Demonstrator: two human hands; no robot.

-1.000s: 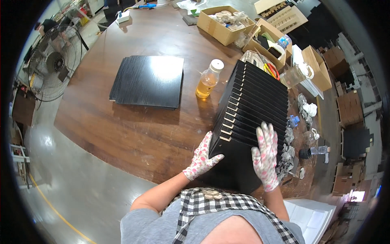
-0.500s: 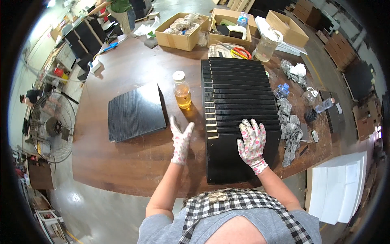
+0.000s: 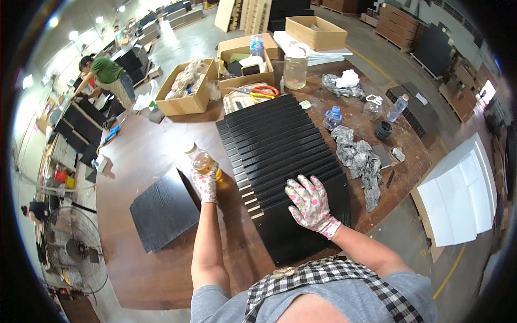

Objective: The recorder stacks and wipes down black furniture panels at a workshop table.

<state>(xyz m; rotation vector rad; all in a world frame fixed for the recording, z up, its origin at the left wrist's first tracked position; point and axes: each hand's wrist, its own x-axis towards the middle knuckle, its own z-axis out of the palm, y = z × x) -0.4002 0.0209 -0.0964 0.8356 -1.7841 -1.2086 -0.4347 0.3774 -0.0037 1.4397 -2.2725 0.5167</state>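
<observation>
My left hand [image 3: 204,186], in a white glove with pink dots, is at a clear bottle of amber liquid [image 3: 202,161]. Its fingers close round the lower part of the bottle, which leans in the picture with its white cap toward the far left. My right hand [image 3: 311,206], in a matching glove, lies with fingers spread on the nearest of several black boards [image 3: 272,145]. These boards overlap like steps, their pale edges showing on the left. A second stack of black boards [image 3: 164,210] sits on the wooden table [image 3: 161,280], left of my left hand.
Along the far edge stand cardboard boxes [image 3: 183,107], orange-handled scissors [image 3: 264,92] and a large clear jar [image 3: 295,69]. Crumpled grey cloth [image 3: 360,161] and small bottles lie at the right. A fan [image 3: 75,248] stands left of the table; a person in green [image 3: 110,72] works beyond it.
My left hand has reached forward to the bottle and closed on it. My right hand stays on the boards. The whole view has turned, so the table and boards appear slanted.
</observation>
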